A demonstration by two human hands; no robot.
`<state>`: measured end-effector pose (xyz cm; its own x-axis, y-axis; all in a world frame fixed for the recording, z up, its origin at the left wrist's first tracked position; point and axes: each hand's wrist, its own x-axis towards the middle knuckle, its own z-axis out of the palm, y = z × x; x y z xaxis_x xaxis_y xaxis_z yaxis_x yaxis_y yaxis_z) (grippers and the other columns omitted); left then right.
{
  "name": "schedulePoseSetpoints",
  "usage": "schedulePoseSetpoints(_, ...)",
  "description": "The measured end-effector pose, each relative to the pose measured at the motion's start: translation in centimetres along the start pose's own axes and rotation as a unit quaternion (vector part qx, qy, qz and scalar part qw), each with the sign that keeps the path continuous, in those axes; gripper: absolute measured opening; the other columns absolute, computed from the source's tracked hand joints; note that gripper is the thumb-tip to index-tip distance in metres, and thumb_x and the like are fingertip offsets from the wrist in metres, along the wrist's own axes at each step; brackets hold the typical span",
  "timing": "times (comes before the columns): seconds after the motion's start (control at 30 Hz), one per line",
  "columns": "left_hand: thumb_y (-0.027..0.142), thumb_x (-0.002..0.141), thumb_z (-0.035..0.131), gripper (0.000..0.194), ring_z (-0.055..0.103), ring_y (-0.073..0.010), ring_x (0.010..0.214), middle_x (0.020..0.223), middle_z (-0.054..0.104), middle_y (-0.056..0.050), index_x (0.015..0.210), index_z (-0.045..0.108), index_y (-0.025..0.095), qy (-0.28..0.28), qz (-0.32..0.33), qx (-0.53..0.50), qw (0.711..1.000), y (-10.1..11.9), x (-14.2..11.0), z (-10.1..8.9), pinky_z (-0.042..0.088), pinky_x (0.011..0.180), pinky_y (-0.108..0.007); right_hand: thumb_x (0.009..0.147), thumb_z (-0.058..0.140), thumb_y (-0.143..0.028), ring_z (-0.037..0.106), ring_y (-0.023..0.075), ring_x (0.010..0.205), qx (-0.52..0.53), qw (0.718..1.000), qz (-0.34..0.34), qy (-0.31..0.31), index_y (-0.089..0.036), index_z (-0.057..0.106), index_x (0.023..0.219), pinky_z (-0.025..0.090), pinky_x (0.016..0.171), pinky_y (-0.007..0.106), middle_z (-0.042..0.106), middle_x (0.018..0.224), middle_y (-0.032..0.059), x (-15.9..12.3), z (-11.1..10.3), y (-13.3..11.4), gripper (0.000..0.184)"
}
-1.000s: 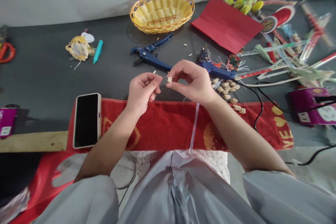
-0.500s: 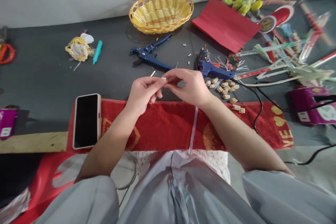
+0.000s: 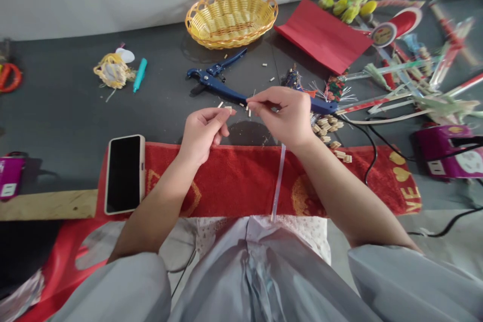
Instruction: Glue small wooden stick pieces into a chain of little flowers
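Observation:
My left hand pinches a small pale stick piece between thumb and forefinger. A little to its right, my right hand has thumb and forefinger closed just over a few short stick pieces on the dark table. Whether a piece is between those fingertips is too small to make out. Behind the hands lies a blue hand cutter with its handles spread, one handle reaching toward my right fingertips. My right hand partly covers a blue glue gun and a pile of small glued stick bundles.
A yellow wicker basket stands at the back, with red paper to its right. A phone lies on the red towel at front left. Craft materials, a ribbon spool and black cables crowd the right.
My hands have parted. The right hand moved right, off the piece in my left hand, to the loose pieces on the table. My left hand shifted slightly left, still holding its piece.

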<state>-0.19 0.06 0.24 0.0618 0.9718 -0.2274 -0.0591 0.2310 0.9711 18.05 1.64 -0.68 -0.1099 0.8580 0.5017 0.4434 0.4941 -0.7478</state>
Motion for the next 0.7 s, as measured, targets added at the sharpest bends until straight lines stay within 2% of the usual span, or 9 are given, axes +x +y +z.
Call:
schedulePoseSetpoints(0.1, 0.044, 0.073, 0.077, 0.032, 0.037, -0.0012, 0.032, 0.047, 0.054, 0.006, 0.084, 0.074, 0.015, 0.002, -0.013, 0.001, 1.0, 0.1, 0.0, 0.1, 0.02, 0.03, -0.016, 0.089, 0.062, -0.027, 0.064, 0.0124, 0.063, 0.037, 0.997, 0.022, 0.062, -0.019, 0.074, 0.086, 0.053, 0.062, 0.029, 0.072, 0.076, 0.0023, 0.1, -0.1, 0.4, 0.015)
schedulePoseSetpoints(0.17, 0.044, 0.074, 0.076, 0.031, 0.036, -0.0011, 0.032, 0.047, 0.054, 0.006, 0.084, 0.074, 0.015, 0.0, -0.021, 0.001, 1.0, 0.1, 0.0, 0.1, 0.02, 0.031, -0.017, 0.091, 0.06, -0.03, 0.063, 0.0113, 0.061, 0.058, 0.995, 0.024, 0.079, -0.02, 0.073, 0.088, 0.052, 0.061, 0.028, 0.071, 0.076, 0.0017, 0.2, -0.1, 0.5, 0.017)
schedulePoseSetpoints(0.33, 0.044, 0.074, 0.076, 0.031, 0.036, -0.0009, 0.032, 0.047, 0.052, 0.006, 0.082, 0.072, 0.014, -0.021, -0.032, -0.018, 0.999, 0.1, 0.1, 0.0, 0.019, 0.031, -0.017, 0.086, 0.067, -0.022, 0.063, 0.0117, 0.066, 0.017, 0.999, -0.04, 0.02, -0.018, 0.075, 0.085, 0.051, 0.063, 0.026, 0.073, 0.075, 0.0017, -0.1, 0.4, -0.1, 0.009)
schedulePoseSetpoints(0.43, 0.043, 0.074, 0.076, 0.029, 0.035, -0.0008, 0.032, 0.046, 0.051, 0.006, 0.075, 0.068, 0.015, -0.034, -0.046, -0.034, 0.998, 0.0, 0.2, 0.0, 0.019, 0.031, -0.017, 0.085, 0.069, -0.022, 0.063, 0.011, 0.066, -0.005, 0.997, -0.07, -0.013, -0.018, 0.076, 0.086, 0.051, 0.062, 0.024, 0.073, 0.078, 0.0022, -0.5, 1.0, -0.6, 0.008)
schedulePoseSetpoints(0.53, 0.04, 0.076, 0.075, 0.029, 0.034, -0.0005, 0.031, 0.045, 0.05, 0.007, 0.066, 0.061, 0.016, -0.044, -0.064, -0.056, 0.995, 0.0, 0.1, 0.1, 0.019, 0.032, -0.016, 0.085, 0.068, -0.021, 0.061, 0.0103, 0.064, -0.016, 0.997, -0.072, -0.016, -0.017, 0.076, 0.086, 0.05, 0.062, 0.024, 0.072, 0.077, 0.0024, -0.9, 1.6, -0.8, 0.009)
schedulePoseSetpoints(0.7, 0.031, 0.078, 0.073, 0.019, 0.033, -0.0001, 0.031, 0.044, 0.051, 0.008, 0.072, 0.063, 0.016, -0.053, -0.09, -0.095, 0.99, -0.1, -0.1, 0.4, 0.018, 0.033, -0.015, 0.086, 0.064, -0.018, 0.059, 0.0101, 0.063, -0.025, 0.996, -0.082, 0.008, -0.017, 0.072, 0.08, 0.048, 0.06, 0.023, 0.069, 0.073, 0.0019, -1.1, 1.9, -0.8, 0.01)
